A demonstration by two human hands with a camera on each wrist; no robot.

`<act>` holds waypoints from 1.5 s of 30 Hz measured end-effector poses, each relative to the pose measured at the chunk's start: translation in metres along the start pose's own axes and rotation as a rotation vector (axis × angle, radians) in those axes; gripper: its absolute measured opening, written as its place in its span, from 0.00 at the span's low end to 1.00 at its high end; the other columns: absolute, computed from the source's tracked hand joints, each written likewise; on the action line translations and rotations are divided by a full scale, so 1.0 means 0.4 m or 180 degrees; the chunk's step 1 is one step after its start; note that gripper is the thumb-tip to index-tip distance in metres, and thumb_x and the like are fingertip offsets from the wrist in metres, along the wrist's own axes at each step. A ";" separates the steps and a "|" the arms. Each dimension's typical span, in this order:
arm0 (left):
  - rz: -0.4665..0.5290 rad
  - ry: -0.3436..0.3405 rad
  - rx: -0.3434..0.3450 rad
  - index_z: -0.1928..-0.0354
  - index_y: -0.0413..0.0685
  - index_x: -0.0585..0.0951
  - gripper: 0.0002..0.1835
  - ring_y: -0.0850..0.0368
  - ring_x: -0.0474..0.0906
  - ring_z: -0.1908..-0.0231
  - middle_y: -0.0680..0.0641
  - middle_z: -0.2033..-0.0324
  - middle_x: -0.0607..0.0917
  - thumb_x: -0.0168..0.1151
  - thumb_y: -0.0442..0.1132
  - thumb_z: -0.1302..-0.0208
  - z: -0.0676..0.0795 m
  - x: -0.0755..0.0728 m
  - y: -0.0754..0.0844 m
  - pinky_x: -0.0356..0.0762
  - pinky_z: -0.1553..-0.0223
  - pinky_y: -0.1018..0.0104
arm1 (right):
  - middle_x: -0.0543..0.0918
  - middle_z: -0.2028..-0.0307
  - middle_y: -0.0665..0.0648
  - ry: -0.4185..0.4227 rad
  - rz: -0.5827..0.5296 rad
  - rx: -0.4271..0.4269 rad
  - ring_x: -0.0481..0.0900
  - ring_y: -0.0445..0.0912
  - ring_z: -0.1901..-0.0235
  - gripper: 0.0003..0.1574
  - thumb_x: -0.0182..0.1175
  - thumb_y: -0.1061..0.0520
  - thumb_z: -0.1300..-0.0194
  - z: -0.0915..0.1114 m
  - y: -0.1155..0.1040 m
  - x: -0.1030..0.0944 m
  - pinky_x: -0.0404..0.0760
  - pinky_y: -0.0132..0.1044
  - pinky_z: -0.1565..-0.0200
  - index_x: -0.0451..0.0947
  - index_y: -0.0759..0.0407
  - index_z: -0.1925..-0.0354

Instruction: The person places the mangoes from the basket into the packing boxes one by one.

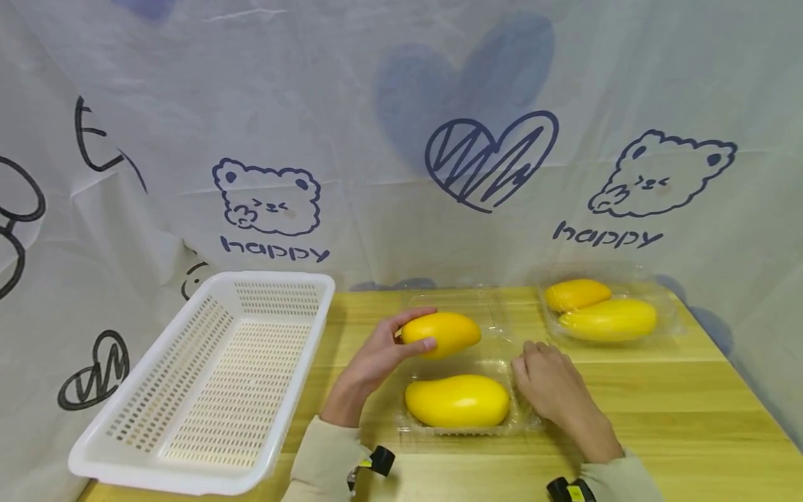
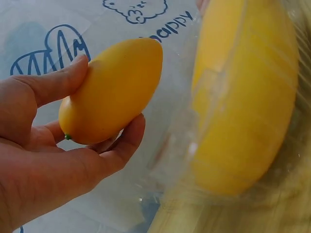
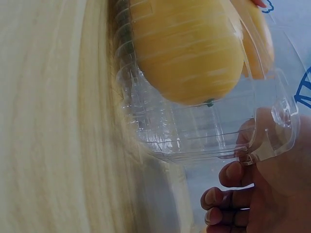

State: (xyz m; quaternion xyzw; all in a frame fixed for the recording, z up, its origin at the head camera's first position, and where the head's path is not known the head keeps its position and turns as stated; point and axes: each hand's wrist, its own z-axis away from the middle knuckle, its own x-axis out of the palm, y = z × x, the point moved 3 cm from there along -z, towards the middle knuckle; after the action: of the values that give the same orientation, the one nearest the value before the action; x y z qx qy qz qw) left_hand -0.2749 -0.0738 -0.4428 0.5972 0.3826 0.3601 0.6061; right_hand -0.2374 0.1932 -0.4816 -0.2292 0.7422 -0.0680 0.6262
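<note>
A small orange-yellow mango (image 1: 448, 333) is gripped between the thumb and fingers of my left hand (image 1: 376, 354), raised over the back of an open clear plastic container (image 1: 464, 431). In the left wrist view, the green stem tip of this mango (image 2: 114, 90) points towards the palm. Inside the container's base lies a larger yellow mango (image 1: 458, 401), lengthwise from left to right. My right hand (image 1: 552, 383) is at the container's right side. The right wrist view shows its thumb and forefinger pinching the clear corner rim (image 3: 245, 158), with the other fingers curled.
A white perforated basket (image 1: 307, 390) stands on the left of the wooden table (image 1: 690, 418). At the back right, another clear container (image 1: 671, 324) holds a small orange mango (image 1: 577, 294) and a larger yellow mango (image 1: 611, 321). A printed cloth (image 1: 376, 139) hangs behind the table.
</note>
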 end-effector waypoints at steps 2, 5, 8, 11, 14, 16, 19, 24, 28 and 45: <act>-0.0112 0.0022 0.0005 0.29 0.43 0.74 0.29 0.51 0.80 0.49 0.40 0.38 0.77 0.67 0.31 0.32 -0.003 0.002 -0.005 0.81 0.47 0.63 | 0.67 0.77 0.54 0.0001 -0.0005 0.0000 0.66 0.50 0.73 0.19 0.44 0.59 0.24 0.000 0.001 -0.001 0.71 0.49 0.62 0.65 0.54 0.76; -0.0341 0.0040 0.0033 0.31 0.39 0.75 0.28 0.51 0.81 0.52 0.37 0.41 0.80 0.67 0.31 0.32 -0.007 0.009 -0.013 0.83 0.50 0.63 | 0.67 0.77 0.54 -0.0011 -0.0008 0.0003 0.66 0.50 0.72 0.20 0.44 0.59 0.24 0.001 0.002 -0.001 0.71 0.49 0.62 0.65 0.54 0.76; -0.0618 0.0042 0.0039 0.32 0.36 0.75 0.27 0.51 0.81 0.53 0.36 0.44 0.81 0.67 0.31 0.31 -0.008 0.018 -0.020 0.83 0.51 0.62 | 0.67 0.77 0.54 -0.0028 -0.0003 0.0007 0.66 0.50 0.72 0.19 0.44 0.59 0.23 0.002 0.004 0.000 0.71 0.49 0.63 0.65 0.54 0.76; -0.0871 0.0048 0.0041 0.32 0.36 0.74 0.27 0.50 0.81 0.53 0.36 0.44 0.81 0.67 0.32 0.31 -0.007 0.026 -0.024 0.83 0.49 0.59 | 0.66 0.77 0.54 -0.0031 -0.0007 0.0003 0.65 0.50 0.73 0.19 0.44 0.59 0.24 0.001 0.005 0.001 0.69 0.48 0.64 0.64 0.54 0.76; -0.1068 0.0069 0.0028 0.32 0.37 0.75 0.27 0.49 0.80 0.52 0.36 0.43 0.81 0.67 0.34 0.30 -0.006 0.033 -0.025 0.82 0.48 0.57 | 0.66 0.77 0.54 -0.0008 -0.0002 -0.0005 0.65 0.50 0.73 0.19 0.44 0.59 0.24 -0.001 0.003 0.001 0.69 0.47 0.64 0.64 0.54 0.76; -0.1198 0.0069 0.0019 0.32 0.38 0.75 0.27 0.49 0.80 0.52 0.37 0.43 0.81 0.68 0.36 0.31 -0.006 0.037 -0.026 0.82 0.49 0.56 | 0.66 0.77 0.54 -0.0001 0.0000 -0.0004 0.65 0.50 0.73 0.19 0.44 0.59 0.24 -0.001 0.001 0.001 0.70 0.47 0.64 0.64 0.54 0.76; -0.1403 0.0088 -0.0004 0.33 0.39 0.76 0.28 0.49 0.80 0.51 0.38 0.43 0.82 0.69 0.39 0.31 -0.006 0.041 -0.029 0.81 0.49 0.55 | 0.66 0.77 0.54 0.0004 0.0011 -0.0001 0.65 0.50 0.73 0.19 0.44 0.59 0.24 0.000 0.000 -0.001 0.70 0.47 0.63 0.64 0.54 0.76; -0.1721 0.0166 -0.0001 0.34 0.38 0.77 0.29 0.45 0.79 0.48 0.37 0.41 0.81 0.71 0.43 0.33 -0.005 0.042 -0.030 0.79 0.46 0.49 | 0.66 0.77 0.54 0.0008 0.0030 -0.0008 0.65 0.50 0.73 0.18 0.45 0.59 0.24 0.001 0.001 -0.001 0.70 0.47 0.64 0.65 0.54 0.75; -0.2083 0.0188 0.0029 0.36 0.37 0.79 0.29 0.45 0.78 0.49 0.38 0.43 0.81 0.73 0.43 0.35 -0.003 0.050 -0.030 0.79 0.47 0.50 | 0.66 0.77 0.54 0.0027 0.0020 -0.0013 0.65 0.50 0.73 0.18 0.45 0.59 0.25 0.003 0.002 0.000 0.70 0.48 0.63 0.65 0.55 0.75; -0.2905 0.0201 -0.0098 0.39 0.35 0.80 0.29 0.44 0.80 0.49 0.39 0.48 0.84 0.71 0.47 0.34 0.004 0.086 -0.036 0.79 0.46 0.51 | 0.66 0.77 0.54 0.0040 0.0017 -0.0020 0.65 0.50 0.73 0.17 0.46 0.59 0.25 -0.001 0.001 0.003 0.70 0.48 0.65 0.65 0.55 0.75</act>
State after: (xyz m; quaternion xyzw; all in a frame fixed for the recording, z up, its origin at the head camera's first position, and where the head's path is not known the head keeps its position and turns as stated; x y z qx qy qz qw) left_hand -0.2583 -0.0440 -0.4585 0.3471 0.6195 0.0799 0.6995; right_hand -0.2379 0.1928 -0.4827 -0.2288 0.7469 -0.0654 0.6209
